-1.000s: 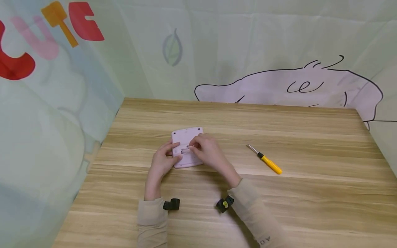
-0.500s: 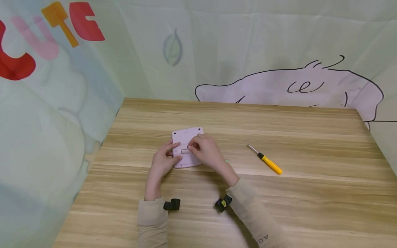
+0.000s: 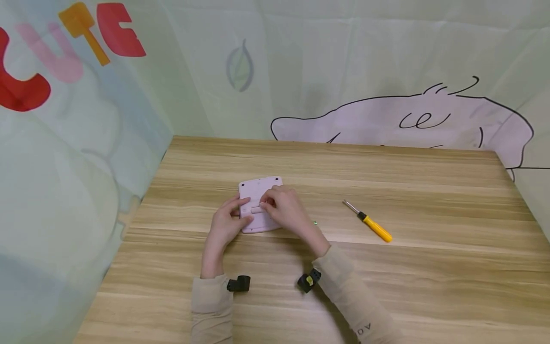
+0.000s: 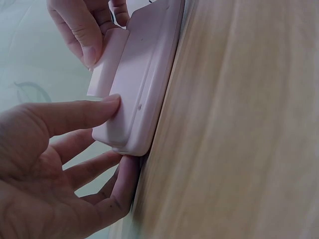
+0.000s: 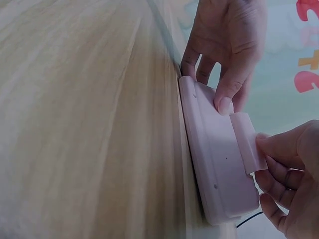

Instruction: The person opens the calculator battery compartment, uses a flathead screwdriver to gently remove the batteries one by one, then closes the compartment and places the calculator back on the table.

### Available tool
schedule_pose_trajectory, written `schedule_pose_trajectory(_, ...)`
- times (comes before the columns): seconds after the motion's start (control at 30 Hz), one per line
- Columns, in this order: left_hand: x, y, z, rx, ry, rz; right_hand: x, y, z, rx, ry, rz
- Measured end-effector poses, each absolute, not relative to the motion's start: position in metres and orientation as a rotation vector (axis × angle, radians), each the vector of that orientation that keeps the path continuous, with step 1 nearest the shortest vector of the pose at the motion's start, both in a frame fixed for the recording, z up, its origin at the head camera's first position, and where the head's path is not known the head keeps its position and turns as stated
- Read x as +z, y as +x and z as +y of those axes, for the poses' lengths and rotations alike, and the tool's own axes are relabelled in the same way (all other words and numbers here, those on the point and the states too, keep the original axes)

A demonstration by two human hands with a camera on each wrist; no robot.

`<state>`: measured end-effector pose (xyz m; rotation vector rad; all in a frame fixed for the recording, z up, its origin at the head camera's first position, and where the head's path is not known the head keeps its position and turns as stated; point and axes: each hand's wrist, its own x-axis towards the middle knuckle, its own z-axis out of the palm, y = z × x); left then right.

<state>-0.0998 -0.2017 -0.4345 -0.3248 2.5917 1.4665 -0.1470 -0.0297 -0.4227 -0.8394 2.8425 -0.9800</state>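
A pale pink calculator-like device (image 3: 258,189) lies back side up on the wooden table, with small dark feet at its far corners. My left hand (image 3: 224,223) grips its left edge, thumb on the back and fingers at the side. Between my right thumb and fingers I pinch a narrow pink battery cover (image 5: 246,140). In both wrist views this cover stands slightly proud of the device's back. My right hand (image 3: 287,209) hides the cover's right end in the head view. What lies under the cover is hidden.
A screwdriver (image 3: 367,221) with a yellow handle lies to the right, tip pointing away to the left. Beside my right wrist is a tiny green shiny piece (image 3: 315,223), too small to identify. A printed cloth (image 3: 206,95) hangs behind the table.
The battery cover has settled lower over the slot, where dark and metallic bits showed before. My right forearm has shifted slightly left, uncovering the tiny green piece. My left hand stays put.
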Motion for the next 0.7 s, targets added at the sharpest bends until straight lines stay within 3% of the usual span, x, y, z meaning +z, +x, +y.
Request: schedule_pose_trajectory(0.7,-0.4334,-0.0998,-0.2001,1.464,-0.327,2.584,-0.4210,-0.1555,-0.0317,-0.926,-0.783,2.799)
